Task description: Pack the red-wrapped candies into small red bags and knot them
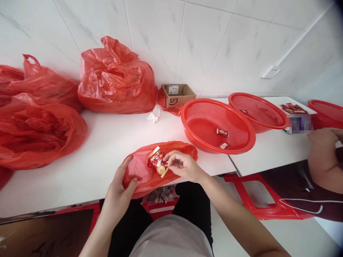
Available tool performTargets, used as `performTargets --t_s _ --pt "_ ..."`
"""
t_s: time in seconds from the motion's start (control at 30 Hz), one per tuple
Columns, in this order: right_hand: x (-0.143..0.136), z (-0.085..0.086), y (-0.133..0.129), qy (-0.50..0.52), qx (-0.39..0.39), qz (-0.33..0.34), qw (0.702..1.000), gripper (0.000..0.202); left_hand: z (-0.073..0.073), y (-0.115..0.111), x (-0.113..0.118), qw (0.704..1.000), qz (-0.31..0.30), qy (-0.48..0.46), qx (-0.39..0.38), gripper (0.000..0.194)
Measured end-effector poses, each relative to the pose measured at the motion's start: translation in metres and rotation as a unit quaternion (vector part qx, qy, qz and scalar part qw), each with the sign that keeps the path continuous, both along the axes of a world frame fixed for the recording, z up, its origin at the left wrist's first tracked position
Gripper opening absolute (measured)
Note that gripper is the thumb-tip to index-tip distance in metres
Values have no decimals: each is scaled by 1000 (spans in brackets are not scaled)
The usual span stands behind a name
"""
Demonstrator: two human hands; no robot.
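A red plastic bag (139, 187) lies spread open on the white table right in front of me. My left hand (119, 187) holds its left rim, with the thumb on the near edge and the fingers on the far side. In my right hand (184, 165) is a red snack packet (156, 160) with gold crimped ends and a biscuit picture on it. The fingers pinch its right side, and it is over the opening of the bag. Whether anything lies under the packet is hidden.
Two red plastic baskets (195, 137) stand to the right, the nearer with small wrapped pieces (222, 132) inside. Filled red bags (115, 85) sit at the left and back. A small cardboard box (178, 100) is by the wall. Another person's arm (321, 157) reaches in at far right.
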State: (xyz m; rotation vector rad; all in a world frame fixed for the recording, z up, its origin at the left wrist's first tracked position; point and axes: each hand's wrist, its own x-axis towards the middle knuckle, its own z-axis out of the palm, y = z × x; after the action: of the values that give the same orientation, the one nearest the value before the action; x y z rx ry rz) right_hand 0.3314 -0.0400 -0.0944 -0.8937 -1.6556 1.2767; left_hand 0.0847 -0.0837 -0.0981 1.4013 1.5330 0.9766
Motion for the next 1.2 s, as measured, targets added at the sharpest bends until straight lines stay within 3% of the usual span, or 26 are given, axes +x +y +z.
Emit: performTargets --t_s 0.13,0.23,0.3,0.37,0.43,0.5,0.57,0.7,0.87,0.93,1.03,1.1,1.2 --pt "-4 11 2 -116 75 -20 990 24 1 -3 -1 1000 10 -10 5 65" --pt "29 40 19 -157 133 -106 973 13 1 -5 -4 1000 7 -4 11 64" --pt "64 60 35 -234 165 -189 939 7 2 -5 -6 1000 1 3 21 62" --pt "101 71 52 -389 110 -228 886 14 3 -6 -8 1000 -1 8 29 61" --pt "132 72 66 -547 -45 -185 815 34 4 -7 -8 1000 3 5 30 60" --pt "151 63 72 -623 -143 -133 757 32 4 -8 -8 1000 9 -2 25 60" --pt "158 51 73 -641 -170 -109 741 19 2 -8 -7 1000 18 -7 22 58" --pt "156 39 71 -633 -172 -89 749 10 -3 -8 -7 999 23 4 39 58" --pt "159 52 81 -608 -154 -76 775 11 -3 -8 -10 1000 18 -5 16 62" --pt "157 62 82 -537 -123 -112 827 15 0 -10 -9 1000 22 -16 6 65" --pt "137 73 72 -293 -25 -219 930 19 3 -11 -6 999 40 -28 0 66" --pt "115 77 60 -140 23 -237 961 26 3 -10 -6 999 42 -22 2 66" --pt "81 78 41 -43 34 -190 980 31 1 -7 -8 999 32 -7 8 67"
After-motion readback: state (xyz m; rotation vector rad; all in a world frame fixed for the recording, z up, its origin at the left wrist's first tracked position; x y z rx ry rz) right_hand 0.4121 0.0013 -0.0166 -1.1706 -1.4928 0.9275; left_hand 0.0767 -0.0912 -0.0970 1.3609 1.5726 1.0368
